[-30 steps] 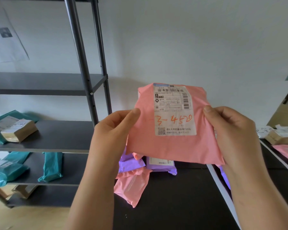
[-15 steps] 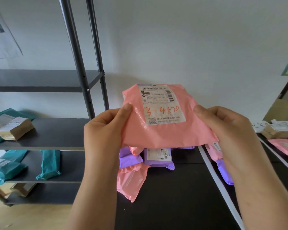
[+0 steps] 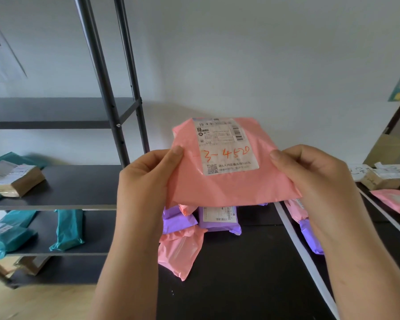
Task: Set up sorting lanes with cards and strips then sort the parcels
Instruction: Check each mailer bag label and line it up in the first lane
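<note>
A pink parcel (image 3: 219, 185) with a white label reading "3-4520" in red is held up over the black table (image 3: 252, 273). My left hand (image 3: 146, 181) pinches its left edge and my right hand (image 3: 310, 179) pinches its right edge. Below it lie purple parcels (image 3: 219, 220) and another pink parcel (image 3: 180, 250) in a pile. A white strip (image 3: 305, 255) runs down the table as a lane divider, with a second white strip (image 3: 388, 215) further right. More pink and purple parcels (image 3: 310, 236) lie right of the first strip, partly behind my right arm.
A dark metal shelf rack (image 3: 79, 188) stands at the left, holding teal parcels (image 3: 67, 229) and a brown box (image 3: 19, 183). At the far right sit a brown box (image 3: 383, 179), a pink parcel (image 3: 395, 199) and a handwritten white card (image 3: 358, 172).
The pink parcel has tilted back from facing me and dropped a little in view, both hands still gripping its edges. The view has shifted slightly left.
</note>
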